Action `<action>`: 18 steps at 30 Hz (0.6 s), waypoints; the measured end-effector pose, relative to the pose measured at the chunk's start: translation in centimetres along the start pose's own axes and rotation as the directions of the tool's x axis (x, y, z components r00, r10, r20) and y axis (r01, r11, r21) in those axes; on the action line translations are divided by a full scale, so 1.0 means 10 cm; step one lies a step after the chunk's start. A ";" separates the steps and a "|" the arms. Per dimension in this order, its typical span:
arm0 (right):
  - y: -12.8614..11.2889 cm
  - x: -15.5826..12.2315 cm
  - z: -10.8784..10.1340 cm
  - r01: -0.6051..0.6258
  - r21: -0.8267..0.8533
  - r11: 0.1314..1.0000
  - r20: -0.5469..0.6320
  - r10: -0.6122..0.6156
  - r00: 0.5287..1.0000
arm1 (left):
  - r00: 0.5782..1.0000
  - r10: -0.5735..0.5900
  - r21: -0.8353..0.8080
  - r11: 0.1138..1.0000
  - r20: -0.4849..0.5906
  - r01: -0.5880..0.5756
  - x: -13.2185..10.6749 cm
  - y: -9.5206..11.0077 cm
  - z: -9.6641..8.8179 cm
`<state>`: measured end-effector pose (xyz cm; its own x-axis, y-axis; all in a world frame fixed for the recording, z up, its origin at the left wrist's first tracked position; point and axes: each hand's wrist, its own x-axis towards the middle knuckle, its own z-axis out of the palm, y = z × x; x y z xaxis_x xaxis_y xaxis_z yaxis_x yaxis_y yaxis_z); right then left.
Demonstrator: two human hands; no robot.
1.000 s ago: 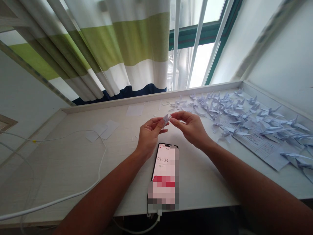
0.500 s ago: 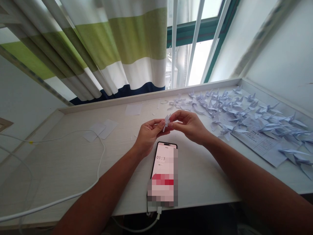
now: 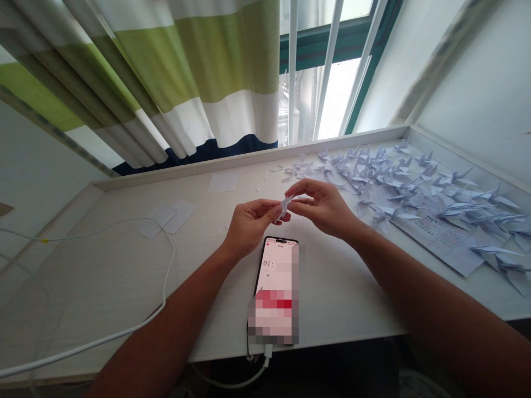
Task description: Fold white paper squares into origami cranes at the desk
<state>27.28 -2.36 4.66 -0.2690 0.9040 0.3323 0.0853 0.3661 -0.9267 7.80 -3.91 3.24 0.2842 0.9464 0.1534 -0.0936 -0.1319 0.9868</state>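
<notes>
A small piece of folded white paper [image 3: 285, 206] is held up between my hands, above the table and just beyond the phone. My left hand [image 3: 251, 224] pinches its lower left side between thumb and fingers. From the right, my right hand [image 3: 321, 205] grips the paper's other side with thumb and forefinger, and a thin white point shows between those fingers. Parts of the paper are hidden behind the fingertips. Many folded paper cranes [image 3: 373, 171] lie in a heap to the right of my right hand.
A phone [image 3: 277, 276] with a lit screen lies before me, a white cable [image 3: 166, 276] crosses the left side. Flat paper sheets [image 3: 180, 215] lie to the left, and a printed sheet [image 3: 440, 237] sits under the cranes. A raised ledge [image 3: 199, 172] edges the table's back.
My right fingers have shifted on the folded paper, and a thin point of it now shows between them. The whole view has moved slightly.
</notes>
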 end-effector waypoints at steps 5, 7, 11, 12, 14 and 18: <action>0.07 0.02 0.01 0.031 -0.064 0.997 -0.190 -0.043 0.981 | 1.000 -0.015 0.032 0.999 -0.016 0.016 0.00 0.01 0.00; 0.07 0.02 0.00 0.042 -0.068 0.997 -0.262 -0.059 0.963 | 0.999 -0.012 0.038 0.999 -0.034 0.014 0.00 0.00 0.00; 0.03 -0.02 -0.01 0.142 -0.198 0.970 -0.203 -0.183 0.962 | 0.994 0.023 0.009 1.000 -0.111 -0.022 0.00 -0.03 0.00; 0.01 -0.03 -0.01 0.189 -0.254 0.948 -0.138 -0.229 0.964 | 0.993 0.026 0.000 1.000 -0.111 -0.026 0.00 -0.03 0.01; -0.01 -0.04 -0.03 0.286 -0.345 0.894 0.007 -0.302 0.953 | 0.995 0.026 -0.012 1.000 -0.097 -0.027 0.00 -0.03 0.01; -0.01 -0.02 -0.08 0.324 -0.403 0.856 0.126 -0.298 0.946 | 0.995 0.013 -0.034 0.999 -0.097 -0.017 0.00 -0.02 -0.01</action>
<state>28.09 -2.45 4.85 -0.4004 0.7183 0.5690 0.3728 0.6949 -0.6149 7.77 -3.85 3.01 0.1893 0.9687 0.1607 -0.1310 -0.1373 0.9818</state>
